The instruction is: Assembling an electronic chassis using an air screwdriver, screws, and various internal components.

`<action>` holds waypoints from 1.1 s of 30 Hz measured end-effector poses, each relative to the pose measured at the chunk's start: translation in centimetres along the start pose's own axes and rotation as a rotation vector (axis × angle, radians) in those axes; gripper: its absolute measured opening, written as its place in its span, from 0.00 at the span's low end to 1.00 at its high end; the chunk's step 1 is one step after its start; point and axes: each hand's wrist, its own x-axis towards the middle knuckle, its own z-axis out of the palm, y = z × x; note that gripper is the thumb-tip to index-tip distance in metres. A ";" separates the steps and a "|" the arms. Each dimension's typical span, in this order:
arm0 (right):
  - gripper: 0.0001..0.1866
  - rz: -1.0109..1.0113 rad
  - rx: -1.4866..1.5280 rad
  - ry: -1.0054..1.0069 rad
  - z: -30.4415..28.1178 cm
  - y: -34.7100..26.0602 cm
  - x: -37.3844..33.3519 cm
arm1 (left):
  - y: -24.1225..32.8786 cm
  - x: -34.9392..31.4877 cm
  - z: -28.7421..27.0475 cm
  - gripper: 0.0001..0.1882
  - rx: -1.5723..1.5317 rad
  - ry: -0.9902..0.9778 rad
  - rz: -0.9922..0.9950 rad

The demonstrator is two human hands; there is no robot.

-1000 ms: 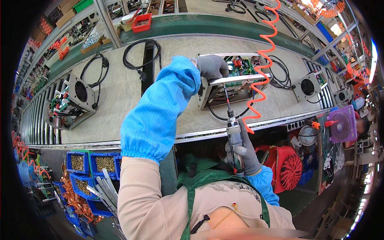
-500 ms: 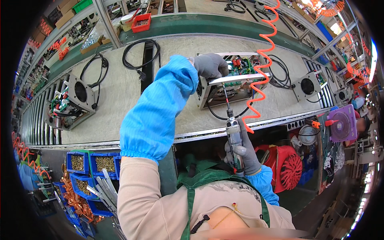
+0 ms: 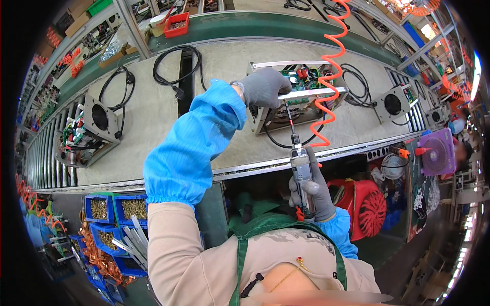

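Observation:
A screwdriver with a silver barrel (image 3: 300,166) is held in my gloved right hand (image 3: 320,196), its fingers wrapped around the body. Its long bit (image 3: 290,118) points away from me and meets the near metal strip (image 3: 314,94) close to the strip's left end. My gloved left hand (image 3: 264,87) has its fingers closed over that same end; the fingertips partly hide the contact. The strip runs along the top of an open metal chassis (image 3: 263,118), inside which a green circuit board (image 3: 305,80) with red and white parts shows. Whether a screw sits at the bit cannot be seen.
A coiled orange air hose (image 3: 331,60) hangs before the chassis. Similar units with black fans stand on the bench at left (image 3: 97,122) and right (image 3: 392,106). Black cables (image 3: 176,66) lie around. Blue bins of screws (image 3: 133,209) sit lower left, a red fan (image 3: 368,211) lower right.
My left hand has shifted down onto the strip's left end, its fingers now nearer the bit. The screwdriver remains in my right hand at the strip. The whole view has moved slightly.

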 end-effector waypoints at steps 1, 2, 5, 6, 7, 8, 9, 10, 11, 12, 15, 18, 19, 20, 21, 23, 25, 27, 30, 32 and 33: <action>0.54 0.014 -0.047 0.008 0.0 -0.1 0.0 | -0.1 -0.1 0.1 0.18 0.005 0.016 -0.004; 0.54 0.011 -0.048 0.011 0.0 -0.1 0.1 | -0.2 -0.1 0.1 0.17 0.010 0.032 -0.008; 0.55 0.005 -0.044 0.029 -0.1 0.0 0.1 | -0.5 0.2 0.4 0.17 -0.012 0.031 0.013; 0.55 0.009 -0.067 0.022 -0.2 0.0 0.1 | -0.6 0.2 0.5 0.17 -0.012 0.031 0.013; 0.56 0.013 -0.090 0.014 -0.3 0.0 0.1 | -0.7 0.1 0.6 0.18 -0.014 0.058 0.014; 0.56 0.013 -0.091 0.013 -0.4 0.0 0.2 | -0.7 0.0 0.7 0.18 -0.015 0.084 0.015; 0.56 0.014 -0.107 0.024 -0.5 0.0 0.2 | -0.6 0.0 0.6 0.18 -0.017 0.084 0.018; 0.56 0.015 -0.123 0.034 -0.6 -0.1 0.3 | -0.4 0.1 0.4 0.18 -0.012 0.061 0.009; 0.56 0.014 -0.124 0.035 -0.6 -0.1 0.2 | -0.2 0.1 0.3 0.18 -0.006 0.038 0.001; 0.56 0.017 -0.115 0.028 -0.6 -0.2 0.2 | -0.3 0.1 0.4 0.18 -0.005 0.040 -0.001; 0.55 0.011 -0.049 0.012 -0.7 0.0 0.2 | -0.4 0.0 0.6 0.18 -0.002 0.069 0.014; 0.55 0.008 -0.005 0.011 -0.4 0.1 0.3 | 0.0 0.1 0.4 0.18 0.044 0.020 -0.027; 0.54 0.015 -0.019 0.017 -0.4 0.1 0.3 | 0.1 0.1 0.4 0.18 0.033 0.027 -0.021; 0.54 0.015 -0.018 0.018 -0.5 0.2 0.4 | 0.1 0.1 0.5 0.19 0.021 0.034 -0.014; 0.54 0.010 -0.024 0.011 -0.8 0.2 0.5 | 0.2 0.1 0.4 0.19 0.022 0.034 -0.016; 0.53 0.006 -0.030 0.004 -0.9 0.3 0.5 | 0.3 0.1 0.3 0.20 0.072 0.031 -0.020; 0.53 0.008 -0.007 0.006 -0.7 0.2 0.5 | 0.0 0.0 0.7 0.21 0.050 0.029 -0.038; 0.53 0.008 0.031 0.003 -0.6 0.0 0.3 | 0.1 0.0 0.8 0.22 0.028 0.028 -0.055; 0.54 0.026 0.022 0.017 -0.5 -0.3 0.3 | 0.9 -0.1 0.8 0.25 0.053 0.046 -0.085; 0.55 0.046 -0.024 0.034 -0.6 -0.3 0.3 | 0.9 -0.2 0.8 0.28 0.106 0.021 -0.108; 0.54 0.037 -0.035 0.031 -0.7 -0.3 0.4 | 1.1 -0.1 0.6 0.28 0.105 0.020 -0.105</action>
